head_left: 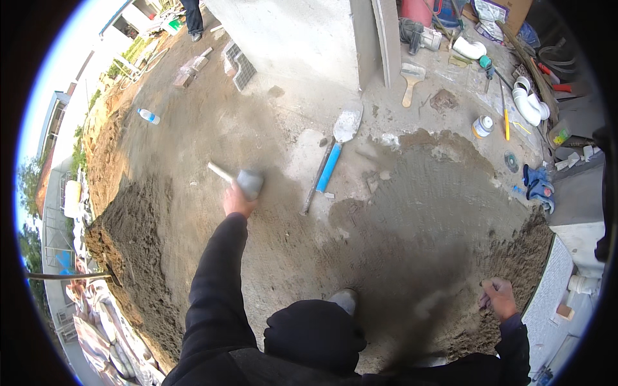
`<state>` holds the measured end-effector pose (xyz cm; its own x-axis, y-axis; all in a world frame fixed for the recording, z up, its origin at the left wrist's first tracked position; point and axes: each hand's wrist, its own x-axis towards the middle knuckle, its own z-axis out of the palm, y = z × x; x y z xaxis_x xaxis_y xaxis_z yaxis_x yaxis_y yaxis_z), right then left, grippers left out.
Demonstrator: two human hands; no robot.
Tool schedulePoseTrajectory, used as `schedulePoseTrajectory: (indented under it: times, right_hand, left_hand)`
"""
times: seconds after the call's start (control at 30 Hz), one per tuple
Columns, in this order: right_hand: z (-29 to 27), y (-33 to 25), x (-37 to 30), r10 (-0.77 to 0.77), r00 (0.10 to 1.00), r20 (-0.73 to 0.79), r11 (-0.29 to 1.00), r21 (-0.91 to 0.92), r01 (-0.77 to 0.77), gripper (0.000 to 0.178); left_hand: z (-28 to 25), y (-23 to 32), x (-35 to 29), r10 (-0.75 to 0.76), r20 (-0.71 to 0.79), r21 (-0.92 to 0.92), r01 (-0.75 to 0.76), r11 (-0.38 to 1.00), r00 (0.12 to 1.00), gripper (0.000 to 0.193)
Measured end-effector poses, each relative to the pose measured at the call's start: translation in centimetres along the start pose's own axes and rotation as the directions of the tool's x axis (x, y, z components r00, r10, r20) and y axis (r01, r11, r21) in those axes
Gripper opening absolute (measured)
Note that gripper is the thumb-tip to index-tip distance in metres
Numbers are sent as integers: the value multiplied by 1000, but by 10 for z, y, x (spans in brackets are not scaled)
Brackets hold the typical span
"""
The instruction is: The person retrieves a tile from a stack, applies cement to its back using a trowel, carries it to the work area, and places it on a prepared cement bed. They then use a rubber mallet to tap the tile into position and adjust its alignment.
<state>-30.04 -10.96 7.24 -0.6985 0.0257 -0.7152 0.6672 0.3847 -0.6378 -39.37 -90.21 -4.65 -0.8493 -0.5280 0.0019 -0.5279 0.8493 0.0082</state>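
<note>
At centre left, my left hand [238,202] is closed on a grey, blunt-shaped tool [250,184] with a pale, stick-like handle [221,172]; its exact kind is not clear. That tool is over the sandy grey ground. My right hand [498,300], at the lower right, is closed in a fist above loose, dark soil; whatever may be inside it is hidden. Smooth, wet-looking grey mortar [444,186] spreads between the hands and farther out. A small shovel [329,167] with a blue handle and pale-coated blade lies beside a dark bar [315,183] ahead of me.
A pale pillar [290,38] rises at the far middle. Right of it lie a wide brush [411,82], a can [482,127], white pipe fittings [528,103] and blue gloves [539,188]. A bottle [149,116] lies far left; another person's legs [193,18] stand beyond.
</note>
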Motion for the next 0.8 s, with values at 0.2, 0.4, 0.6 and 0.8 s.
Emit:
schedulePoseTrajectory:
  times: [0.2, 0.4, 0.6, 0.8]
  right_hand:
    - [22, -34, 4, -200, 980, -21, 977, -80, 197, 29]
    - [85, -113, -28, -754, 651, 91, 474, -611, 635, 57]
    - [52, -92, -66, -893, 390, 225, 188, -600, 777, 94]
    - [-5, 41, -124, -446, 863, 237, 889, 2, 458, 51]
  left_hand:
    - [-77, 15, -37, 191, -58, -153, -198, 968, 980, 96]
    - [-232, 106, -124, 539, 247, -871, -60, 488, 805, 100]
    - [-261, 293, -216, 950, 292, -836, 513, 196, 113, 98]
    - [-200, 430, -296, 891, 320, -688, 569, 452, -321, 96]
